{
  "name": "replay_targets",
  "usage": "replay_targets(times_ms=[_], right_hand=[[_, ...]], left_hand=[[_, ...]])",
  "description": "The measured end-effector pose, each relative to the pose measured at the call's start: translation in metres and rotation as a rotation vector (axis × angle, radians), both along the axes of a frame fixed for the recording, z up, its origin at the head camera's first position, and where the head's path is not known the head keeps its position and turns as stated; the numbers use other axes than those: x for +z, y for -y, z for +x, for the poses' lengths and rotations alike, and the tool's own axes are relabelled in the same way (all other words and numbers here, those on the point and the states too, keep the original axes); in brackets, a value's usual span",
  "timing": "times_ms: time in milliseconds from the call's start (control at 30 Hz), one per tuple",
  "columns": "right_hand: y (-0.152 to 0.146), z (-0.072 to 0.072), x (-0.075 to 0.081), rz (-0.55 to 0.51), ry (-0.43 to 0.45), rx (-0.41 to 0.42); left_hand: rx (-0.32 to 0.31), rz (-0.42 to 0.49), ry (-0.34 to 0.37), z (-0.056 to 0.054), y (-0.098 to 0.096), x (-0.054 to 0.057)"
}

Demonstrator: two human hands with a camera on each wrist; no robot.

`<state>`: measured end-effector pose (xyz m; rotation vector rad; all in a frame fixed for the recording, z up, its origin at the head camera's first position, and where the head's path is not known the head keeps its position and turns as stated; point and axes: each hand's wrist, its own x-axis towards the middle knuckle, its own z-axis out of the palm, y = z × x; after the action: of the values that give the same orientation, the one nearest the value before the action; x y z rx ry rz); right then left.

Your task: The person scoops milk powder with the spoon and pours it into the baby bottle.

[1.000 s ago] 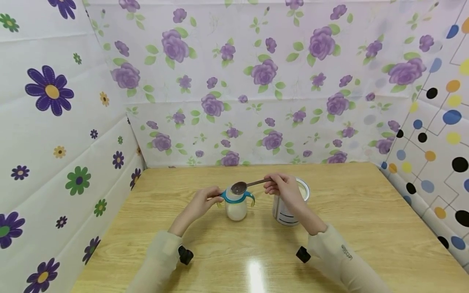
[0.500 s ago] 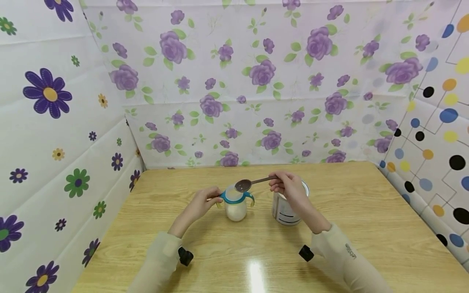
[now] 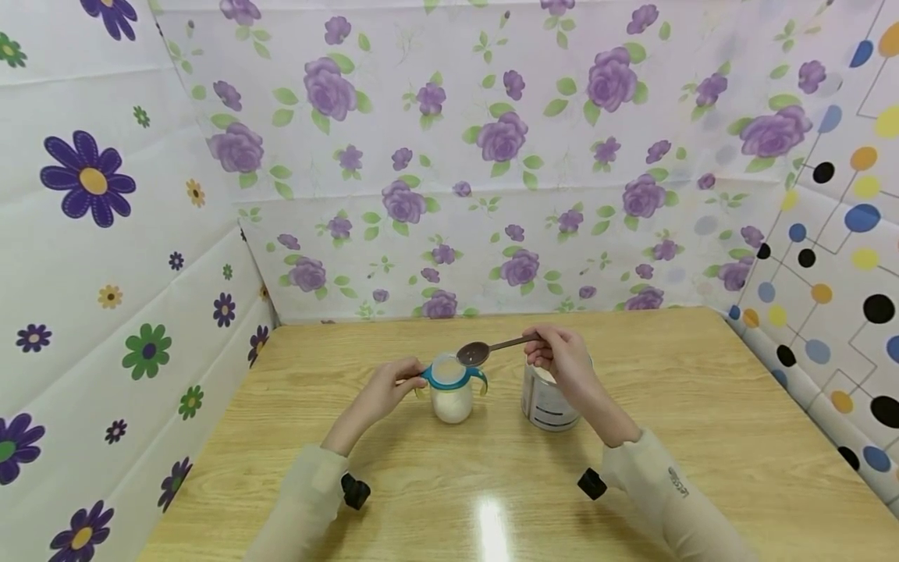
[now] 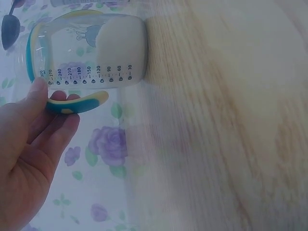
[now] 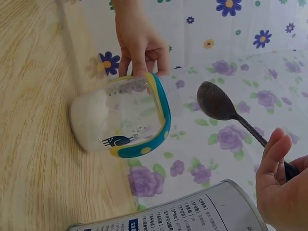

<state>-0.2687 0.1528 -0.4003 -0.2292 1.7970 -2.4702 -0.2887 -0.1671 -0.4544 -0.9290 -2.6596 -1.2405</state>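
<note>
A clear baby bottle with a blue-and-yellow two-handled collar stands upright on the table, its mouth uncovered. White powder lies in its lower part, sloping to one side in the left wrist view. My left hand pinches the bottle's left handle between thumb and fingers. My right hand holds a dark brown spoon by the end of its handle. The spoon's bowl, with a few pale specks in it, hangs just right of the bottle's mouth.
A white printed can stands open right of the bottle, partly hidden behind my right hand. The wooden table ends at a flowered cloth at the back, with patterned cloths on both sides.
The spoon has moved right, from over the bottle's mouth to beside its rim, along with my right hand. My left hand and the bottle have stayed in place.
</note>
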Motion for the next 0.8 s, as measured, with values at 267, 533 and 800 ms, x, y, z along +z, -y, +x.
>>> replay_targets(times_ms=[267,533,800], right_hand=[[-0.006,-0.001,0.0,0.006,-0.011,-0.006],[-0.012,0.0,0.004,-0.035,-0.033,-0.022],[-0.017,-0.001,0.004,-0.046,-0.051,-0.027]], left_hand=[[0.003,-0.01,-0.009,0.0,0.0,0.0],[0.006,-0.015,-0.006,0.0,0.0,0.0],[0.004,-0.008,-0.007,-0.001,0.001,-0.001]])
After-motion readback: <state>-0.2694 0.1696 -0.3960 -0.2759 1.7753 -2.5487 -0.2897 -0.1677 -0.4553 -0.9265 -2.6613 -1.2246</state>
